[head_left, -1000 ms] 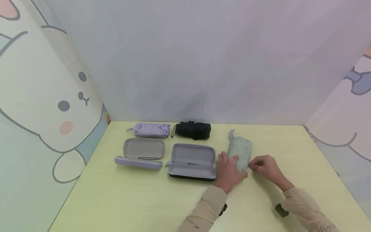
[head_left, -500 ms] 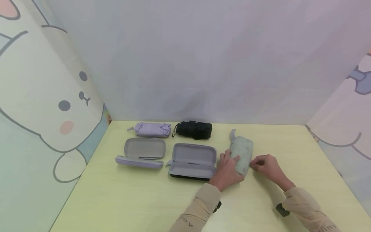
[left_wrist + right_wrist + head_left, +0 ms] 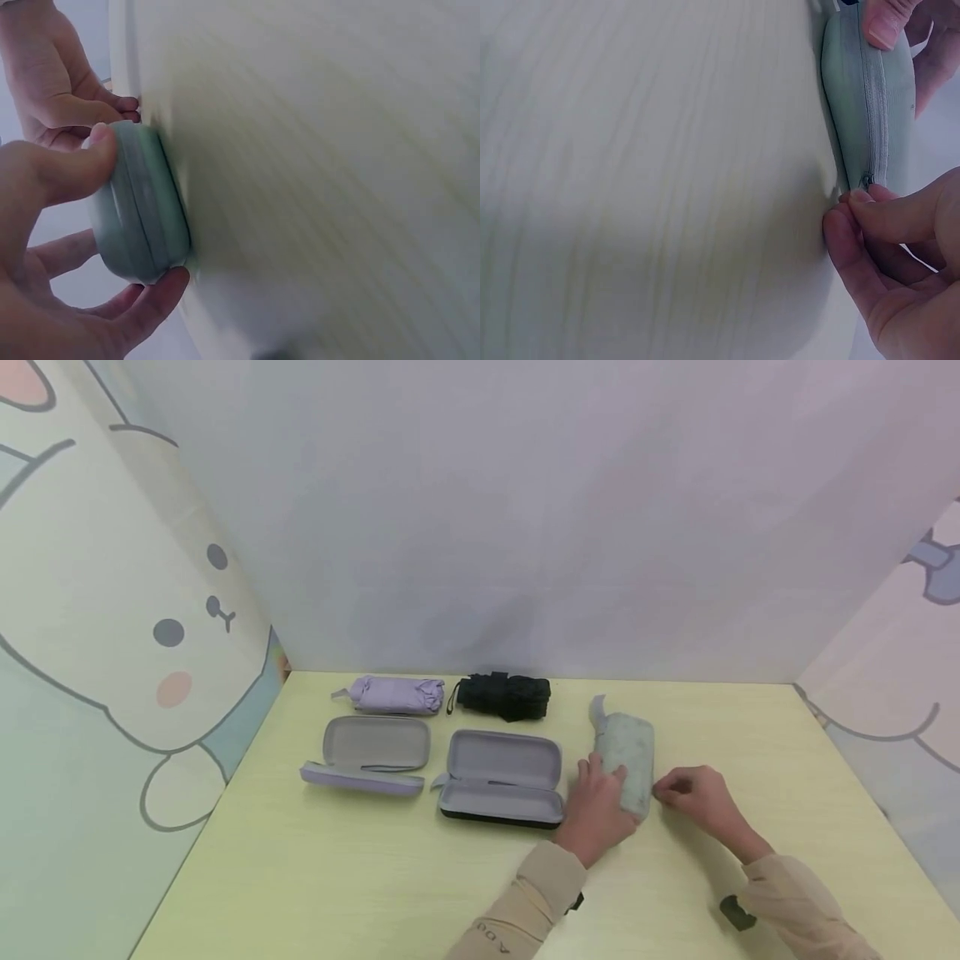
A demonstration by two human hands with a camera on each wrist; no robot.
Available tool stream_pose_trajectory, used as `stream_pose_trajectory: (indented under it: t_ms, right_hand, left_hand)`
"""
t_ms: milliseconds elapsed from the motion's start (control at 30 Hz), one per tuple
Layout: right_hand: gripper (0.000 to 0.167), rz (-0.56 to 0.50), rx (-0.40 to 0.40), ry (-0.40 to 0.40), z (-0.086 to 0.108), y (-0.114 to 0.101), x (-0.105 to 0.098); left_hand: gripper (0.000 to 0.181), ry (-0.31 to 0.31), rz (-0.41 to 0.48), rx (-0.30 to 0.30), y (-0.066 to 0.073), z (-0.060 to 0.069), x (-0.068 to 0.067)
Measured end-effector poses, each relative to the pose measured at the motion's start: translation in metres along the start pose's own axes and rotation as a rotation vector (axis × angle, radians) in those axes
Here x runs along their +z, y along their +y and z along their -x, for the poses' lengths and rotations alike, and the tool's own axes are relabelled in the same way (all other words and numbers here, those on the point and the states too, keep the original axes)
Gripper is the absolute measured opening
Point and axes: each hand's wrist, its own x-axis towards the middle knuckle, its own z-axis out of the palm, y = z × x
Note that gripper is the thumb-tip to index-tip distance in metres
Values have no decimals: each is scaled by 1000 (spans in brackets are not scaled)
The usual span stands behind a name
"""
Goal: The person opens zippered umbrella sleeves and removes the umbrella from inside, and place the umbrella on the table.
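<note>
A pale green zip case (image 3: 630,747) lies closed on the right half of the table, its grey loop strap pointing away at the far end. My left hand (image 3: 597,810) holds the case from its left and near side; in the left wrist view, thumb and fingers span its near end. At the case's right edge, my right hand (image 3: 702,797) pinches the zipper pull (image 3: 866,181), mostly hidden by the fingertips. The right wrist view shows the grey zipper (image 3: 875,97) running along the side, closed behind the pull as far as I can see.
To the left stand two open cases, one black outside with grey lining (image 3: 504,760), one lilac (image 3: 362,779). Behind them lie a folded lilac umbrella (image 3: 397,695) and a folded black umbrella (image 3: 504,696). A cloth wall rises behind the table (image 3: 360,877).
Left fingers shift their hold on the green case, and its near end swings slightly to the right. My right hand moves a little to the right, still at the case's edge.
</note>
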Motion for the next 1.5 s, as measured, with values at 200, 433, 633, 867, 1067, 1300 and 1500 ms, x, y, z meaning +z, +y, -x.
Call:
stream_pose_trajectory:
  t_ms: [200, 433, 633, 867, 1067, 1300, 1500]
  right_hand:
    - [6, 28, 36, -18, 3, -1, -1]
    - [6, 34, 54, -37, 9, -5, -3]
    - [7, 9, 50, -41, 18, -7, -4]
    - [11, -13, 23, -28, 25, -10, -6]
    - [14, -7, -32, 2, 30, -9, -7]
    - [12, -12, 7, 8, 33, -8, -7]
    - [10, -31, 53, -5, 38, -12, -4]
  left_hand:
    - [60, 27, -17, -6, 6, 3, 1]
    - [56, 41, -44, 4, 10, 3, 4]
    - [60, 43, -116, 18, 14, 3, 7]
    - [59, 74, -219, -24, 25, 2, 10]
    - [68, 29, -328, -37, 30, 0, 12]
    - [71, -3, -429, -35, 36, -1, 10]
    - [68, 5, -431, -90, 39, -2, 10]
